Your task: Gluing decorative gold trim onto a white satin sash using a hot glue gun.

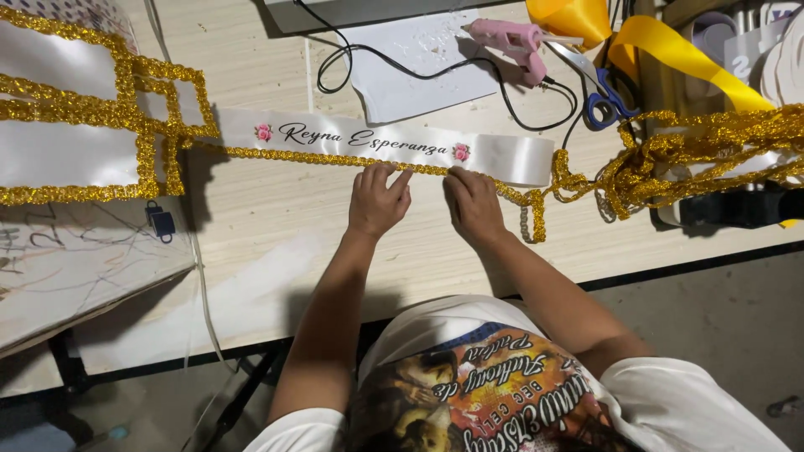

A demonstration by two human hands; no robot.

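Both hands rest palm-down side by side on the counter (276,226). The left hand (378,201) and right hand (473,205) are open, fingertips pressing the gold trim (335,158) against the lower edge of the white sash (377,142), likely to hold it flat and aligned. The sash lies just beyond the fingers, stretched left to right. Farther off sit a pink glue gun (512,42), scissors (599,88) and yellow ribbon (670,50).

Gold trim pile (720,142) cut off right
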